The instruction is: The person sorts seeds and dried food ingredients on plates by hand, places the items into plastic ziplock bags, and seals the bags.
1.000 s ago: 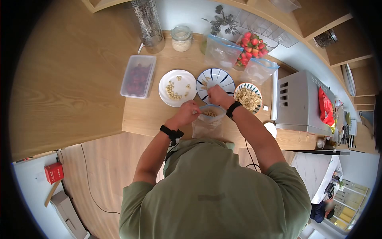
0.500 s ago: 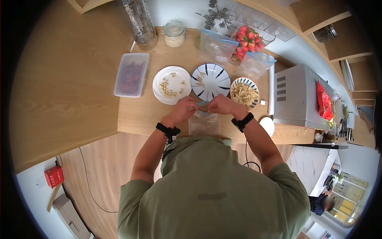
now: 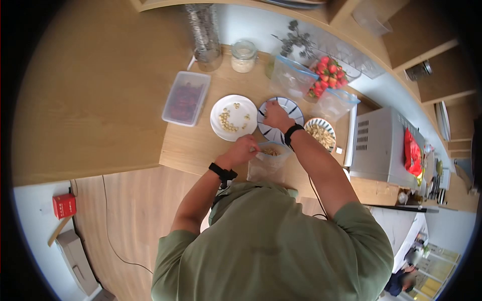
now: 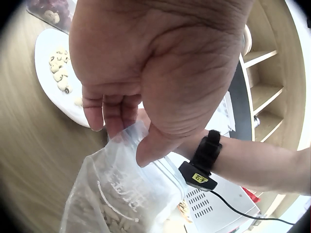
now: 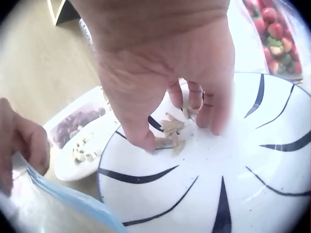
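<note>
My left hand (image 3: 243, 150) pinches the rim of a clear zip bag (image 4: 121, 194) between thumb and fingers. Pale slender dried pieces (image 4: 114, 216) lie inside the bag, low down. Over the blue-striped white plate (image 5: 243, 194), just behind the bag, my right hand (image 3: 277, 116) reaches down with thumb and fingers spread apart. A small cluster of pale dried pieces (image 5: 172, 127) lies on the plate between them, with the thumb tip right at one piece. To the left, a white plate (image 3: 216, 118) carries several round cream seeds (image 3: 226, 122).
A patterned bowl of dried slices (image 3: 321, 134) stands right of the striped plate. A lidded box of dark red fruit (image 3: 186, 100) is at the left. Behind stand a glass jar (image 3: 243, 57), two clear zip bags (image 3: 293, 78) and strawberries (image 3: 326, 75). A silvery appliance (image 3: 379, 143) stands at the right.
My right hand was at the bag's mouth half a second ago and is now farther back over the striped plate. My left hand stays at the bag's rim. The head view has shifted.
</note>
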The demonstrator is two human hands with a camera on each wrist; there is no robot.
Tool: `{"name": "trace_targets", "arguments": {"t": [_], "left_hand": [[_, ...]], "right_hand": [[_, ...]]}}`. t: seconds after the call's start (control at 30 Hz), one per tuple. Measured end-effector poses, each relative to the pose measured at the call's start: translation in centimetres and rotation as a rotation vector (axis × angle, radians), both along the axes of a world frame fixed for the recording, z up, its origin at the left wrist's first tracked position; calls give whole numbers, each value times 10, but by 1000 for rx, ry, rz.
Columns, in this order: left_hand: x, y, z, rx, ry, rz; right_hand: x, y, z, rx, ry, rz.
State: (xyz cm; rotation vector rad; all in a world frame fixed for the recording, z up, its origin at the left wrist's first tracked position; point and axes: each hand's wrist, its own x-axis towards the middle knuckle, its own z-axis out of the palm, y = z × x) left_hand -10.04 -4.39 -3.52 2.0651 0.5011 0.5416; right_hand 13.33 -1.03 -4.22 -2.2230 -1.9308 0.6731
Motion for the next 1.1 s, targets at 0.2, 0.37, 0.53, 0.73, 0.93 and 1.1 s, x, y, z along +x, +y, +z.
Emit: {"name": "trace_targets", "arguments": {"t": [0.2, 0.37, 0.53, 0.73, 0.93, 1.1], "left_hand": [[-4, -3, -6, -34, -8, 20], [-2, -4, -2, 3, 15, 30], [0, -3, -6, 0, 14, 9], [4, -1, -2, 22, 10, -1], [4, 2, 4, 8, 36, -21], [6, 3, 4, 22, 31, -37]], "right_hand": [[4, 2, -9, 56, -7, 57], [20, 2, -27, 165, -32, 104], [36, -10, -17, 182, 52, -29], [55, -41, -3, -73, 820, -580], [35, -90, 22, -148, 1138, -266], [11, -106, 50, -181, 629, 257]]}}
